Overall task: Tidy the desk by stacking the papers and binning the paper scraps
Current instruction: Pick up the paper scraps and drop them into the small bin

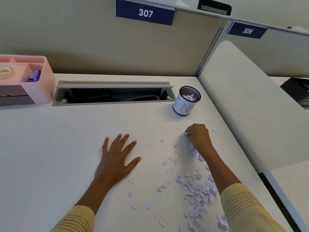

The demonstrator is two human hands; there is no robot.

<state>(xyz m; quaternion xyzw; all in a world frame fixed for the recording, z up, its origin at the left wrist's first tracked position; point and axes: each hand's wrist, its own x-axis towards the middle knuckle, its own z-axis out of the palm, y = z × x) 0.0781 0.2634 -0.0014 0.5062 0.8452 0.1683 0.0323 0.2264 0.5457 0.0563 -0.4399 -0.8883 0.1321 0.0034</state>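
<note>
White desk (66,156) carries torn pale-lilac paper scraps (197,193), scattered thickly near the right forearm. Right hand (199,136) pinches a crumpled few; left hand (117,158) lies spread flat. Mesh bin (186,102) holds more.

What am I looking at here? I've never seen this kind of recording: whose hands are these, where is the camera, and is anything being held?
No machine here: a person wears a camera on the head, looking down at their own hands. The left hand lies flat on the desk, holding nothing. The right hand pinches a few scraps in its fingers. Many more torn scraps lie scattered near the right arm. Behind stands a small bin with scraps already inside, and a pink organiser at the far left.
</note>
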